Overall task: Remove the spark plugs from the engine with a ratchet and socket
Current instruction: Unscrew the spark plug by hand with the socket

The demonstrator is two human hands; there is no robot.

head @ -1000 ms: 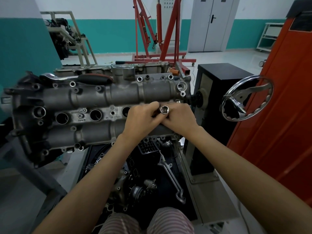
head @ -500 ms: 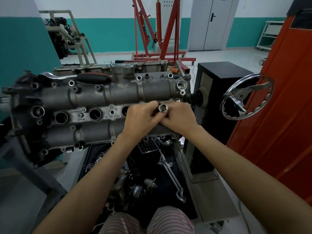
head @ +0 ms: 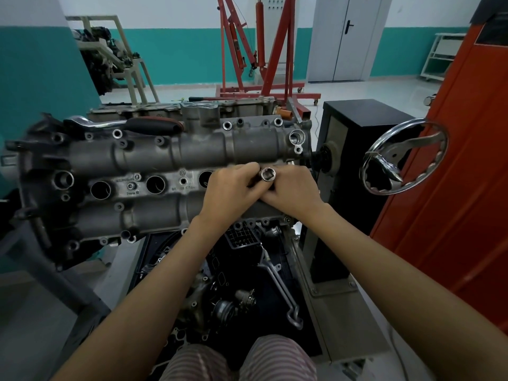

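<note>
Socket: shiny chrome steel socket (head: 268,175), open end up, over the grey cast-metal engine head (head: 165,155), near its right end.
Left hand (head: 229,189): fingers curled round socket.
Right hand (head: 291,192): grip pinches socket.
Ratchet: chrome black-handled ratchet (head: 123,123) rests along the engine's far edge, well apart.

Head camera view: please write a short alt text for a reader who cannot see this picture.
Two bare hands, the left hand and the right hand, together hold a chrome socket over the right end of a grey engine on a stand. A ratchet lies on the engine's far edge, and three open plug wells show left of the hands.
</note>
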